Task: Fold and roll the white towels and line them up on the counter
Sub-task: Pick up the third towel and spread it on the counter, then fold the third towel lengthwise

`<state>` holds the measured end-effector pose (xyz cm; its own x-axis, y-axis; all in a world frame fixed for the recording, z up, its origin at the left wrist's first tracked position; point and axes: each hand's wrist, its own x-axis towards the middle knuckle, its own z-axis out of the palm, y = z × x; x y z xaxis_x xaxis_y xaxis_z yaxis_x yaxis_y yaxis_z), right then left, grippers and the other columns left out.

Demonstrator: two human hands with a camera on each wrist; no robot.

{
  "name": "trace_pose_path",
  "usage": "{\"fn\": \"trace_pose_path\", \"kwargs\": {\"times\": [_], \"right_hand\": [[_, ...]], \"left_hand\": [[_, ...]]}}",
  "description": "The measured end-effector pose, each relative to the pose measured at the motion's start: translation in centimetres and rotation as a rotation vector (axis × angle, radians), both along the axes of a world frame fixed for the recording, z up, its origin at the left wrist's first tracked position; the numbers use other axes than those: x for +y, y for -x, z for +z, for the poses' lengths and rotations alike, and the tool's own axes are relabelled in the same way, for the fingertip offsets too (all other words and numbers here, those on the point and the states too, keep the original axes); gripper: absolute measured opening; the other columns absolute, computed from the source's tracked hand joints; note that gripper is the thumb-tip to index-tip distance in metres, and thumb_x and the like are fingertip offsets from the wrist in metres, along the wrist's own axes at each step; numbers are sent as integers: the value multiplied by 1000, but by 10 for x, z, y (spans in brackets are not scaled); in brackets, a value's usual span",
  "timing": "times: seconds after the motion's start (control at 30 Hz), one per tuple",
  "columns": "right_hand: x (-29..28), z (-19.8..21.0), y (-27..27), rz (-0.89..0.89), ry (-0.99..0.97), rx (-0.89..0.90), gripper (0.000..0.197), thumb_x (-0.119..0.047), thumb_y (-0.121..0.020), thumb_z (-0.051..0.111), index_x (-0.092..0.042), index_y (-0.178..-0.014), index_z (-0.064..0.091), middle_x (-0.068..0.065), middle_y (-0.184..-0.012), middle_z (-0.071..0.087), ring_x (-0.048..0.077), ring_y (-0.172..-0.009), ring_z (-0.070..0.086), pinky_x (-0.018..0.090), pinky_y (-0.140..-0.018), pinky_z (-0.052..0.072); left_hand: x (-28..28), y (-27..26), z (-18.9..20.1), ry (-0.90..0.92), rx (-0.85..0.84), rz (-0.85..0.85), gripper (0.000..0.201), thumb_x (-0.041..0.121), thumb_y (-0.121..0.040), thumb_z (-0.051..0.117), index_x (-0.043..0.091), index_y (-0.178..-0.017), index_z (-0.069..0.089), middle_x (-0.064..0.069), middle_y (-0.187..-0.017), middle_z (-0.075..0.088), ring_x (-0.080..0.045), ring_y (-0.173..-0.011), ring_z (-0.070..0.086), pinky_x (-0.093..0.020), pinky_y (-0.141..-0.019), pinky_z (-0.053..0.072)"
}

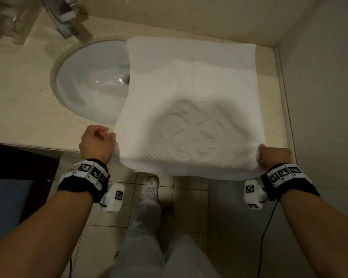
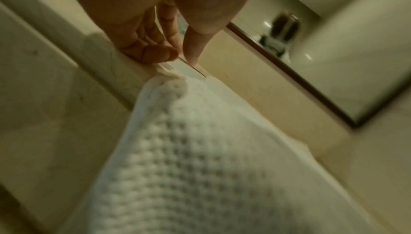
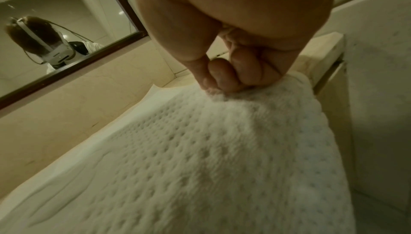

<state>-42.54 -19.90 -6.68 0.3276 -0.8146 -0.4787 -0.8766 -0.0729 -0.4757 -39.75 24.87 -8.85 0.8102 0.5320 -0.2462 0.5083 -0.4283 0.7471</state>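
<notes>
A white waffle-textured towel (image 1: 191, 109) with an embossed clover pattern lies spread over the right part of the beige counter (image 1: 24, 109), its far edge near the back wall and its near edge lifted off the counter. My left hand (image 1: 97, 142) pinches the towel's near left corner (image 2: 169, 83) between thumb and fingertips. My right hand (image 1: 273, 155) grips the near right corner (image 3: 233, 93) in a fist. The near edge hangs between both hands, past the counter's front. The towel's left side overlaps the sink.
A white oval sink (image 1: 92, 81) is set into the counter at left, with a chrome faucet (image 1: 62, 17) behind it. A wall (image 1: 325, 97) closes the right side. A framed mirror (image 3: 66, 44) hangs above the backsplash. Tiled floor and my legs are below.
</notes>
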Motion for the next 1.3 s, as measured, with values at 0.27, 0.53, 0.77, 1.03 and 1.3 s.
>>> {"fn": "trace_pose_path", "kwargs": {"times": [0.27, 0.53, 0.77, 1.03, 1.3], "right_hand": [[1, -2, 0, 24, -93, -205, 30, -32, -72, 69, -4, -61, 65, 24, -68, 68, 24, -54, 56, 37, -62, 51], [8, -3, -15, -120, -126, -363, 35, -46, -64, 74, -20, -87, 70, 6, -87, 71, 24, -78, 65, 42, -85, 58], [44, 29, -84, -110, -268, -494, 14, -23, -91, 67, -10, -84, 65, 3, -73, 66, 12, -58, 58, 24, -54, 49], [100, 47, -186, 34, -403, -539, 17, -25, -93, 65, -13, -81, 65, 2, -77, 66, 15, -64, 60, 26, -64, 48], [141, 55, -264, 194, -496, -513, 13, -21, -92, 65, -8, -88, 65, 6, -79, 66, 17, -65, 59, 26, -62, 47]], "left_hand": [[-9, -13, 0, 281, -35, 223, 11, 15, -88, 72, 13, -98, 71, 3, -74, 67, -11, -61, 63, -33, -73, 60], [-11, -29, -3, 397, -37, 232, 2, 16, -87, 74, 18, -87, 73, 1, -78, 70, -19, -77, 66, -33, -82, 60], [-19, -91, 17, 721, -76, 310, 7, 12, -95, 65, 15, -92, 71, -6, -99, 74, -18, -85, 72, -30, -78, 58], [-14, -180, 20, 763, -20, 279, 3, 19, -95, 66, 18, -95, 69, -5, -104, 74, -17, -92, 71, -29, -83, 57], [-11, -262, 5, 647, 45, 212, 17, 17, -92, 68, 26, -80, 73, -1, -92, 74, -17, -89, 68, -28, -83, 55]]}}
